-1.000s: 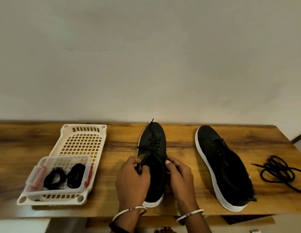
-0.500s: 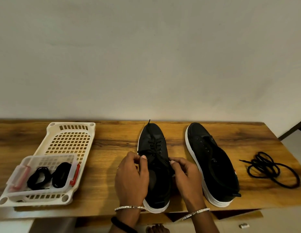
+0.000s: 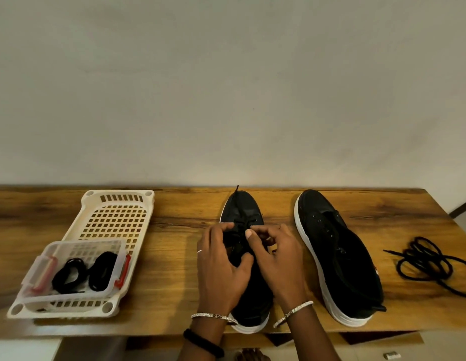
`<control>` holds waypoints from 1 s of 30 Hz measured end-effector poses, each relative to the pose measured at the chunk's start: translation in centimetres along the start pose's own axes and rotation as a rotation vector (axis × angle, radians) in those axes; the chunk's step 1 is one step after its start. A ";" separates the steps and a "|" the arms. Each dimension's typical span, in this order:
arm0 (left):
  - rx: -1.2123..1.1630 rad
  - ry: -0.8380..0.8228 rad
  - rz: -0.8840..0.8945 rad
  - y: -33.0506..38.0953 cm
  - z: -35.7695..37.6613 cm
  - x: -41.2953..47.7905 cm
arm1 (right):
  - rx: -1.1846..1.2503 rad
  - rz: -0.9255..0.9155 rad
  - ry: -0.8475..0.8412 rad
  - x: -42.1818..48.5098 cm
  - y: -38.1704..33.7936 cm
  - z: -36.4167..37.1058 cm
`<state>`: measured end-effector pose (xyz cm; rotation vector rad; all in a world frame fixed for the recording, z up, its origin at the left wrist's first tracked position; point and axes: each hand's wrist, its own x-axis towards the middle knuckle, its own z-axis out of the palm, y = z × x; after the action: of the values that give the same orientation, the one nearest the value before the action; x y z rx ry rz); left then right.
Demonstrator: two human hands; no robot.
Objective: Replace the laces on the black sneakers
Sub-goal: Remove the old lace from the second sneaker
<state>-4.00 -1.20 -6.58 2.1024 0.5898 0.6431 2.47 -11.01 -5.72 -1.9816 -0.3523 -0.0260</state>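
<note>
While you work at the head view's centre, both hands sit over the laced shoe (image 3: 241,204), which lies on the table (image 3: 174,259) with its toe pointing away from you. Your left hand (image 3: 221,267) curls over the shoe's left side, fingertips pinching at the lace (image 3: 243,222) near the upper eyelets. Your right hand (image 3: 276,259) comes in from the shoe's right side, thumb and curled fingers nipping the same lace. How much lace each hand holds you cannot tell, since the fingers cover it. One lace end trails forward over the toe.

To the right of the laced shoe lies the bare shoe (image 3: 338,261), its eyelets open and nothing threaded through them. Farther right of that sits a loose lace (image 3: 429,261) in a tangle, most likely the one that came out of it.

Well to the left of the laced shoe stands a basket (image 3: 117,201), with a clear box (image 3: 70,245) in its near end holding two black coils (image 3: 70,277), probably the fresh laces, untouched.

So you look about a quarter through: one shoe stripped, this one in the middle of unlacing. Left to do: finish pulling this lace, then thread both coils.
</note>
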 end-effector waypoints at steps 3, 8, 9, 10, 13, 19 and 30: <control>0.032 -0.031 0.004 -0.4 0.0 0.1 | 0.004 0.016 -0.040 0.5 -0.2 0.2; 0.023 -0.082 -0.043 -1.0 0.2 0.3 | 0.148 0.103 -0.100 0.7 -0.1 0.1; 0.018 -0.087 -0.053 -1.1 0.2 0.3 | 0.150 0.113 -0.102 0.8 0.0 0.2; 0.011 -0.092 -0.061 -1.2 0.2 0.3 | 0.162 0.124 -0.102 0.8 0.1 0.3; -0.021 -0.094 -0.081 -1.6 0.4 0.3 | 0.380 0.219 -0.077 0.8 0.3 0.5; -0.020 -0.097 -0.092 -1.8 0.5 0.6 | 0.882 0.380 0.047 1.7 -1.3 -1.4; -0.012 -0.054 -0.103 -1.1 0.5 0.5 | 0.699 0.104 0.458 3.4 0.9 -5.4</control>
<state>-3.47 -0.59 -7.60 2.0568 0.6579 0.5287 6.67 -15.43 -3.62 -1.2484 0.0471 -0.2523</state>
